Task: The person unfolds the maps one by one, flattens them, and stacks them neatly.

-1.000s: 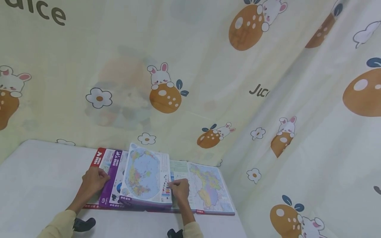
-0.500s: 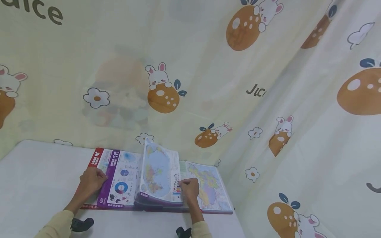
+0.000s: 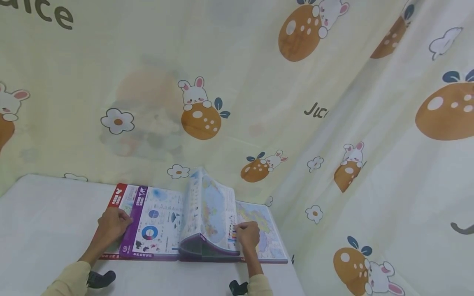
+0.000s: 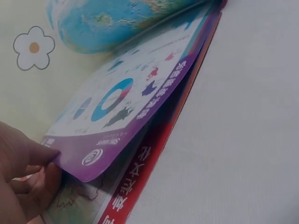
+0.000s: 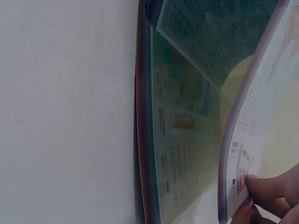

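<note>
An open purple-bordered map booklet (image 3: 164, 236) lies over a red-bordered map sheet (image 3: 117, 195), whose red edge also shows in the left wrist view. My left hand (image 3: 112, 225) pinches the left edge of the purple-bordered page (image 4: 77, 161), lifting its corner off the red-edged map. My right hand (image 3: 248, 236) pinches the right edge of a world map leaf (image 3: 218, 218), which stands raised and curved from the fold. In the right wrist view, thumb and fingers hold that leaf (image 5: 233, 154) above a greenish page (image 5: 180, 149). To the right lies another coloured map page (image 3: 263, 218).
The white table (image 3: 55, 222) extends left and in front of the maps. A pale curtain (image 3: 155, 49) with rabbit and orange fruit prints hangs right behind and along the right side. Dark wrist straps (image 3: 101, 279) show below the sleeves.
My right hand has moved right with the world map leaf, which now stands up and bends. More of the purple-bordered page is uncovered. My left hand keeps its hold at the left edge.
</note>
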The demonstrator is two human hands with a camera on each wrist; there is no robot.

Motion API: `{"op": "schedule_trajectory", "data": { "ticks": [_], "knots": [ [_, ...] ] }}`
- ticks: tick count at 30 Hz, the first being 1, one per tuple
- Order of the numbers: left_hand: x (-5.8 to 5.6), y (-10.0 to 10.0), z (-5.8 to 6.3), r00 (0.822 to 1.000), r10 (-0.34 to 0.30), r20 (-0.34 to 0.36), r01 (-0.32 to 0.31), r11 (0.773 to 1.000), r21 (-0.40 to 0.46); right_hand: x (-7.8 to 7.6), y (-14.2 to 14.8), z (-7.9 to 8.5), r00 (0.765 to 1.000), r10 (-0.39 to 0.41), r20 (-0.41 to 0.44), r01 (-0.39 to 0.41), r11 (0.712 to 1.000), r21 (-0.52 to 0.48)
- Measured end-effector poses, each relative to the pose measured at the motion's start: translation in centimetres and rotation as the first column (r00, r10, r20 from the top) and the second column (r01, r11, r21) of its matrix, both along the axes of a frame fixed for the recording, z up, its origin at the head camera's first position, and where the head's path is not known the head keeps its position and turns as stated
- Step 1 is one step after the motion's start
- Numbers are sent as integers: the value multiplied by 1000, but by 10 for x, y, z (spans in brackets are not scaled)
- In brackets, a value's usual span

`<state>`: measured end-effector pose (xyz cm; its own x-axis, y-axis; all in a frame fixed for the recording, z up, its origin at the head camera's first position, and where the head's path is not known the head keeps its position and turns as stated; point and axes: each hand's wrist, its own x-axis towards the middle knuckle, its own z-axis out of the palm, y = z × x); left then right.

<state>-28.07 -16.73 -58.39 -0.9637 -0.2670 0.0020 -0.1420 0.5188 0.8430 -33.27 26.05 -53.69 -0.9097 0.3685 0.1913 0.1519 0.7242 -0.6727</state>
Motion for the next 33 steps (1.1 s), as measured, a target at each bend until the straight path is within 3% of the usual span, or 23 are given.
{"op": "schedule_trajectory", "data": {
  "ticks": [9,25,33],
  "knots": [
    [-2,2,-3,1000,4,-16,-5,1000,-11,0,25,-4,995,-94,-16,95,995,32],
    [-1,3,0,999,22,-26,-22,1000,-11,-4,36,-5,996,-88,-23,88,996,25],
    [2,6,3,998,49,-46,-50,999,-9,-9,56,-10,992,-118,-44,121,991,56]
  ]
}}
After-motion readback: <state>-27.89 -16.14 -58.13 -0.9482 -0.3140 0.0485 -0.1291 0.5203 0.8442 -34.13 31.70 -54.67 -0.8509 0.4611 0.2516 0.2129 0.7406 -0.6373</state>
